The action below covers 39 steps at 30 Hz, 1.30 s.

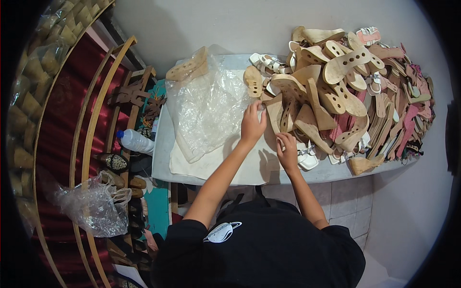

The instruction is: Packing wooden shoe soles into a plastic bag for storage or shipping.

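Beside the left edge of a heap of beige wedge shoe soles [297,89], both my hands are at one upright wedge sole [274,114]. My left hand [253,124] has its fingers bent at the sole's upper left edge. Lower down, my right hand [287,150] closes its fingertips at the sole's bottom end. The exact contact of the fingers is partly hidden. Just above my left hand lies a small sole piece with dark holes [252,81]. White sandals with silver trim [307,156] lie right of my right hand.
A clear plastic bag [206,110] covers the table's left part, with a wedge sole [188,67] at its top. Stacked straps and insoles [401,103] pile up at the right. A wooden rack [98,105], a water bottle [137,141] and another plastic bag [98,206] stand left.
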### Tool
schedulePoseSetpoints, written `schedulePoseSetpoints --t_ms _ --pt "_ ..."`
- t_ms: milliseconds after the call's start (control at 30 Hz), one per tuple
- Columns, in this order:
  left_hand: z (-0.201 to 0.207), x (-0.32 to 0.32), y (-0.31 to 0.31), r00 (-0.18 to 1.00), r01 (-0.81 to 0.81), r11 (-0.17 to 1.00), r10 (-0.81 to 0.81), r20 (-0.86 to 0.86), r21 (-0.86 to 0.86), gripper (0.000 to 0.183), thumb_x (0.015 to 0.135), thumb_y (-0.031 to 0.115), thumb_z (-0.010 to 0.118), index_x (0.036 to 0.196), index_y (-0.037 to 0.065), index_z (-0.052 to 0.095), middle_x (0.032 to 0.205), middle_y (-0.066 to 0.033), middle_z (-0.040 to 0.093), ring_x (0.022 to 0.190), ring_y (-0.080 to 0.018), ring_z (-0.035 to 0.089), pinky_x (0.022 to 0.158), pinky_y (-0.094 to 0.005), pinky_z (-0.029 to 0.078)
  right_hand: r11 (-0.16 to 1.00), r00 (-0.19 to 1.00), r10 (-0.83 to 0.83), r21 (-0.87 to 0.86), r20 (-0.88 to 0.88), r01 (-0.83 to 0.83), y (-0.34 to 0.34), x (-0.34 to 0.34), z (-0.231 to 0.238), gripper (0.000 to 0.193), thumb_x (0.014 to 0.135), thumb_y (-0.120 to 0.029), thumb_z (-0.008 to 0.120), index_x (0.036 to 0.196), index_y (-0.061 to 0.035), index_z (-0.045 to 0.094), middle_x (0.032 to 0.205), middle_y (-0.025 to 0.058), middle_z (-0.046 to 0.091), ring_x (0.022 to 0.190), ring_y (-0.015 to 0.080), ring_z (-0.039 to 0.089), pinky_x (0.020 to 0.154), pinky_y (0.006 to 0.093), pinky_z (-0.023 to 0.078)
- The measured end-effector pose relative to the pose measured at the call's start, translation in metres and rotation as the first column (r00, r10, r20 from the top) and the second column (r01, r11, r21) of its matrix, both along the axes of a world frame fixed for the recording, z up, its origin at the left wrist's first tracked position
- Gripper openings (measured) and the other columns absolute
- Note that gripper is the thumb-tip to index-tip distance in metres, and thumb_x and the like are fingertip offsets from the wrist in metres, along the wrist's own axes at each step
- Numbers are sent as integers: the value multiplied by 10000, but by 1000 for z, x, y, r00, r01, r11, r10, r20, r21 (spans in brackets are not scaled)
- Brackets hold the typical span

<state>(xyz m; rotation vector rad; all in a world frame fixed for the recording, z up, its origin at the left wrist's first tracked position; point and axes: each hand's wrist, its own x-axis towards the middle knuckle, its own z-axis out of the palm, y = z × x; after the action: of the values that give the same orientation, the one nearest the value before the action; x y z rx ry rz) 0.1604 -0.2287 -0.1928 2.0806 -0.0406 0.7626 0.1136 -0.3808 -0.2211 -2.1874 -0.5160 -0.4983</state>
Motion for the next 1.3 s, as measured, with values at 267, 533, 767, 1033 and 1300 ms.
schedulePoseSetpoints --t_ms 267,533,767,1033,1300 --pt "-24 109 4 912 28 930 126 -389 367 519 712 141 603 1126 -90 394 1056 -239 472 1023 -374 461 844 -418 423 999 999 24 -48 22 -23 8 19 -1 290 728 -53 572 1014 -99 581 1027 92 532 974 276 474 819 367 357" --pt "-45 154 9 680 45 723 483 -551 690 807 668 444 632 1262 -18 339 1052 -168 564 1039 -308 490 900 -446 281 998 996 61 -13 -61 -62 7 25 0 265 745 -76 572 1008 -99 583 1029 85 534 979 268 485 807 368 364" --pt "-47 158 24 678 -49 829 437 -591 557 640 755 374 540 1172 -73 350 998 -246 574 979 -353 532 919 -483 211 984 979 171 71 -113 -164 3 32 -4 267 756 -22 544 1017 -69 575 1050 129 511 986 300 484 846 373 387" --pt "-9 144 35 814 -234 912 373 -444 338 565 811 381 469 1158 -27 290 1009 -293 545 1000 -380 508 895 -466 195 967 965 229 141 -130 -211 3 40 3 268 765 -2 529 1027 -42 566 1054 148 496 981 307 489 853 361 396" --pt "27 131 57 895 -138 978 55 -443 -157 469 870 449 343 1152 105 193 1066 -200 525 1036 -309 498 884 -453 174 952 952 273 179 -137 -247 8 33 4 274 762 -12 537 1033 -42 558 1072 155 490 1000 310 483 873 359 385"
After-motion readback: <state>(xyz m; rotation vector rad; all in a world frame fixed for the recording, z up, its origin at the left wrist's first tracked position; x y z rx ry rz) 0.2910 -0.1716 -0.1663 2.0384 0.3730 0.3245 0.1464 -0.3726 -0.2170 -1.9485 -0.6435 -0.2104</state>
